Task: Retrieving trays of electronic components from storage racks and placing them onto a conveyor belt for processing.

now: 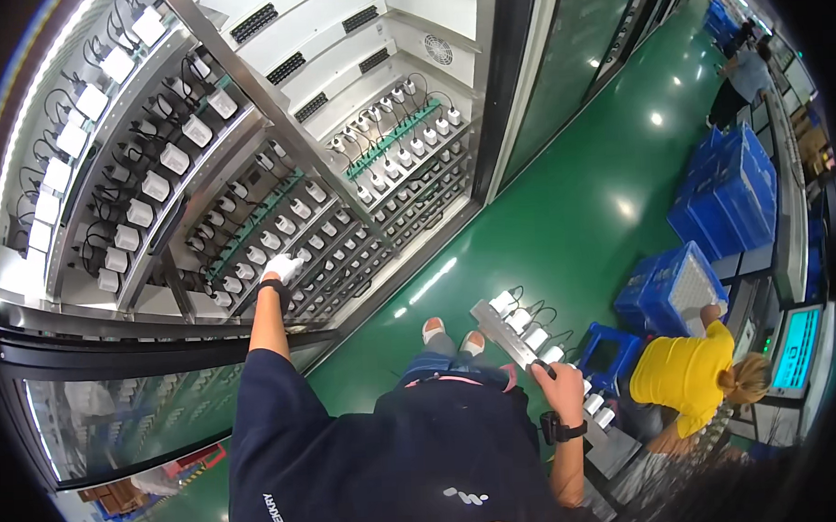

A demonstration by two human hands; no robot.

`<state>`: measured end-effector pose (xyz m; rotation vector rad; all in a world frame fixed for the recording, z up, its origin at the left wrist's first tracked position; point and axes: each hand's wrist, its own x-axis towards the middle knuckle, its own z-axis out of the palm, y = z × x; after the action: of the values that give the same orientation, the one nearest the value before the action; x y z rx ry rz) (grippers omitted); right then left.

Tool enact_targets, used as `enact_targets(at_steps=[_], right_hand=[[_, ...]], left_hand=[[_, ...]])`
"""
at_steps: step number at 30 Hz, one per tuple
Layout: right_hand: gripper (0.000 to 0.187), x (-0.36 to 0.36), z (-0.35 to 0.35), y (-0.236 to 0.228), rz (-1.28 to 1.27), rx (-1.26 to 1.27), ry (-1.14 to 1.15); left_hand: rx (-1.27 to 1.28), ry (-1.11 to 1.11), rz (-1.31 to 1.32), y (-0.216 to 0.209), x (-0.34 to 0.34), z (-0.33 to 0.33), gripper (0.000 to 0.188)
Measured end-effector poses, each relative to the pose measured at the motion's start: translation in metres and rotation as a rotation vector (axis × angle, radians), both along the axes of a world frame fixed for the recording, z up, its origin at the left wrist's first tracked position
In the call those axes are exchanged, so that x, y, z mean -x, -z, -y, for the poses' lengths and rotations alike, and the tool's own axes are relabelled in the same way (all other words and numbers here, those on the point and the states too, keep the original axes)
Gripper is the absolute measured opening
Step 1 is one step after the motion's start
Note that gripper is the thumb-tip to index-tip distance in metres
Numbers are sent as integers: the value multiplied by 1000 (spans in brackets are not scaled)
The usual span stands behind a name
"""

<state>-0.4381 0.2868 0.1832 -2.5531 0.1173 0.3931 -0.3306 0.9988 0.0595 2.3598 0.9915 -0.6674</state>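
My left hand (282,268), in a white glove, reaches into the open cabinet at the row of white plug-in chargers (270,239). It is at the front edge of a rack shelf; its fingers blend with the white chargers, so their grip is unclear. My right hand (562,391) is bare and closed round the black handle (543,368) of a long metal tray (503,333). Along that tray stand several white chargers (535,338) with black cables looping from them. The tray is held out at my right side, above the green floor.
The cabinet's metal frame post (294,127) stands beside more shelves of chargers. A glass door (129,409) is at left. To the right are blue crates (724,195), a blue stool (610,351) and a person in yellow (684,376) at a bench with a screen (796,349).
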Motion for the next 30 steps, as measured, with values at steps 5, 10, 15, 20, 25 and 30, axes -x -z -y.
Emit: enact_targets(at_steps=[5,10,15,20,25,30], right_hand=[[56,-16,11,32,-57,26,-21],[57,-24,3,67,-102,-10,-14],[59,-40,3,84,-209,-48,-6],[62,-57,17,111,-346,-59,11],[58,-63,41,137,-285,-189,16],[56,-73,72,150,-355,-222,3]], left_hand=[[-424,97,67,-19,-2,31,55],[-289,68,56,-31,4,40,58],[-381,77,104,-10,22,66,52],[-280,179,115,-10,92,147,58],[-232,189,1,-80,145,227,56],[-557,166,300,-173,170,281,30]])
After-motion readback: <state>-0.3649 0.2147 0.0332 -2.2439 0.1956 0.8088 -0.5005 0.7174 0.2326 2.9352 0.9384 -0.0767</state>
